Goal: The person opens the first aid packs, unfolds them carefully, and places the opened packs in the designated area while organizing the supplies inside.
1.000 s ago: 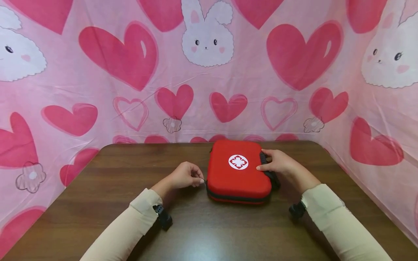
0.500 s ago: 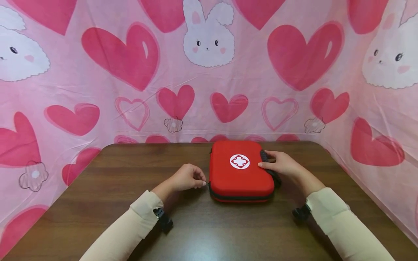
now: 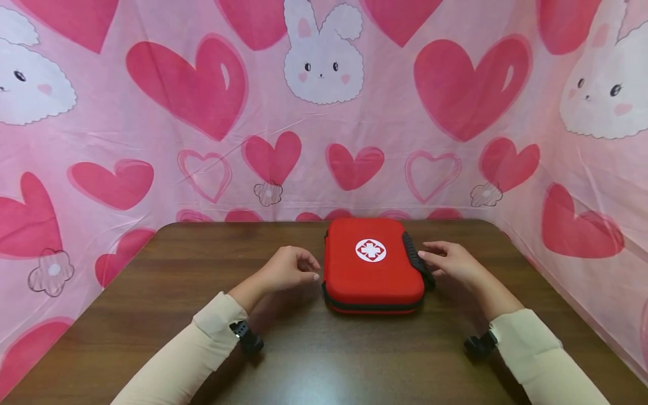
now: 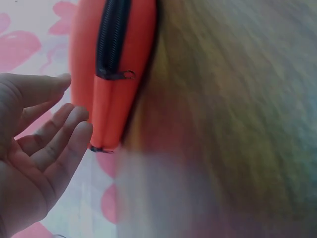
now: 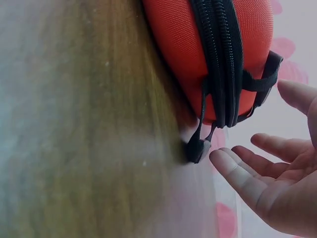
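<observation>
A red first-aid case [image 3: 369,281] with a white cross emblem lies flat on the table, its lid down. My left hand [image 3: 289,269] is just off its left side, fingers loosely bent with nothing between them. In the left wrist view a zipper pull [image 4: 121,75] sits at the end of the black zipper, apart from the fingertips. At the case's right side, my right hand [image 3: 450,263] has its fingers relaxed beside the black carry handle [image 3: 414,253]. The right wrist view shows a black strap loop [image 5: 198,146] hanging near those fingers, which hold nothing.
The brown wooden table [image 3: 324,354] extends around the case, its far edge close behind it. A pink cloth [image 3: 374,118] with hearts and rabbits hangs behind and at the sides. Each wrist wears a black camera strap.
My left hand has let go of the zipper pull at the case's left corner. The right hand has released the handle side and drawn back to the right.
</observation>
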### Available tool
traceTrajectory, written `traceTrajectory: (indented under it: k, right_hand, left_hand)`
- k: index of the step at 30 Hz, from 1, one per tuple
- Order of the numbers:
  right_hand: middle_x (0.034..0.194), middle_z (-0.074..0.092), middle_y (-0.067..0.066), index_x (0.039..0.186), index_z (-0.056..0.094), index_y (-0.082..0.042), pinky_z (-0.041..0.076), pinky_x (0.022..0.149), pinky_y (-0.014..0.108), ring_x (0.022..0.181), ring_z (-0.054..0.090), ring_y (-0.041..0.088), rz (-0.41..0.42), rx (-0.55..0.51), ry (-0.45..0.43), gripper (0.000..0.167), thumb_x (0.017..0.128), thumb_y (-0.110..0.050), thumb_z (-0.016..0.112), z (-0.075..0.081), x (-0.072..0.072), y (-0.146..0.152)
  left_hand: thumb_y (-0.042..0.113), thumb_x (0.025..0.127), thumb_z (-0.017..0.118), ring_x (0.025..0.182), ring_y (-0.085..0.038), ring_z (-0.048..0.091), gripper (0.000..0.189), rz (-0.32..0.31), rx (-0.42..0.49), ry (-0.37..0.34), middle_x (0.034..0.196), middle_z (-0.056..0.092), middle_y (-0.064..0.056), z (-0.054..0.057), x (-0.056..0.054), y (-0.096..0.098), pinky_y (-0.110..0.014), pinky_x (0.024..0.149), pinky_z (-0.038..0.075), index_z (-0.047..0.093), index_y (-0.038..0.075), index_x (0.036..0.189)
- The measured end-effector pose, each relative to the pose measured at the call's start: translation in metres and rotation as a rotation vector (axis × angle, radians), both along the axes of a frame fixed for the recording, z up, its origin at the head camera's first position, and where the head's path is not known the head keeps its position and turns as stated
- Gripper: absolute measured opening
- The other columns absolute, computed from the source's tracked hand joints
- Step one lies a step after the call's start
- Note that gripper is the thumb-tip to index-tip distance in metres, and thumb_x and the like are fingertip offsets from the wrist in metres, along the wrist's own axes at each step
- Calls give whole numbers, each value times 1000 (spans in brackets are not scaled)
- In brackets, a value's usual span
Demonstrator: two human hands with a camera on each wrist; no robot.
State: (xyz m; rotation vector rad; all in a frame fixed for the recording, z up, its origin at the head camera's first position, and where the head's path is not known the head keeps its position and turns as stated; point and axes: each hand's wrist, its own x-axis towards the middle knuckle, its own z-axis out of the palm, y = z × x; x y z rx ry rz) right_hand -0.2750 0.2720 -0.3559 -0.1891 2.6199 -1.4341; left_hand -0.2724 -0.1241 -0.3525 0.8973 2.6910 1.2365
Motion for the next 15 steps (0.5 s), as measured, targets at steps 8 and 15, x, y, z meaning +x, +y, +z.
traceTrajectory:
  k: [8, 15]
  right_hand:
    - [134, 45, 36, 140, 36, 16, 57, 82, 40, 100, 64, 24, -4, -113, -26, 55, 98, -12, 58, -7, 8, 8]
    - [139, 38, 39, 141, 33, 15, 57, 81, 41, 101, 60, 22, -13, -198, -94, 59, 95, -7, 62, -14, 14, 11]
  left_hand:
    - [13, 80, 80, 79, -14, 65, 16, -38, 18, 64, 87, 68, -1, 17, 6, 15, -29, 72, 56, 74, 9, 93]
    - [29, 74, 84, 98, -20, 57, 37, -99, -206, 257, 106, 61, -3, 31, 10, 40, -33, 84, 51, 73, 12, 105]
